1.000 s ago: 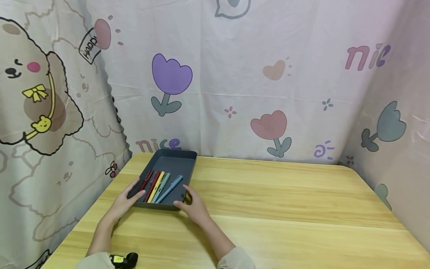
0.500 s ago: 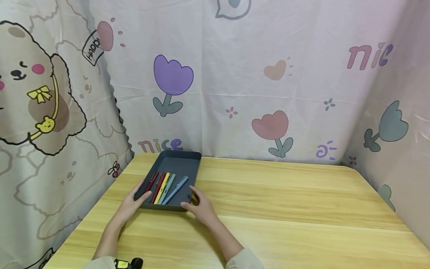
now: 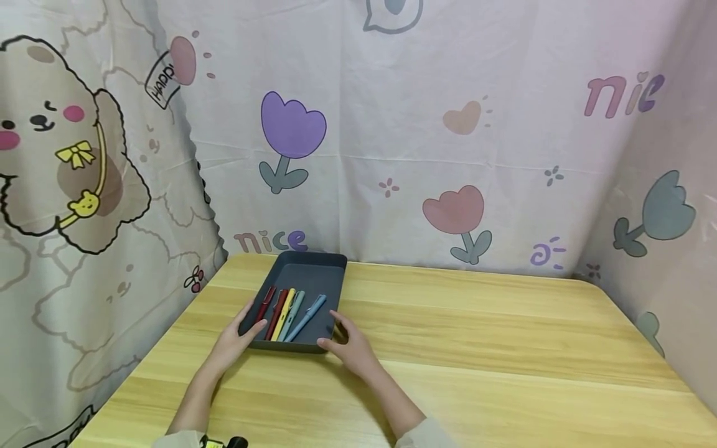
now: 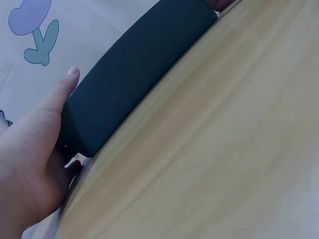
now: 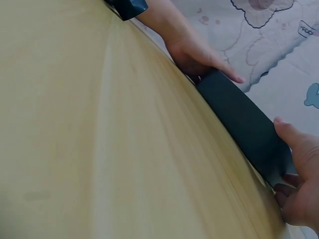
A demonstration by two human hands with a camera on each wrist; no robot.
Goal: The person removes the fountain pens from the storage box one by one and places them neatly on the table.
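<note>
- Tray (image 3: 307,274), dark grey, at the left part of the table (image 3: 476,348), back end near the printed cloth (image 3: 381,124).
- Pens inside, left to right: two dark red pens (image 3: 276,314), yellow pen (image 3: 284,313), green pen (image 3: 292,315), blue pen (image 3: 306,317) fanned off to the right, all tilted.
- Left hand (image 3: 234,343) clamped on near left corner: thumb up at the rim, fingers down the outer side.
- Right hand (image 3: 356,352) clamped on near right corner, thumb at front wall, fingers along the right side; both forearms reach forward.
- Versus a second ago: tray and both hands shifted right along the table; cloth prints moved less in head view. Pens look same in layout.
- Tray sits between the hands, touching both; whether its base is slightly raised, can't tell.
</note>
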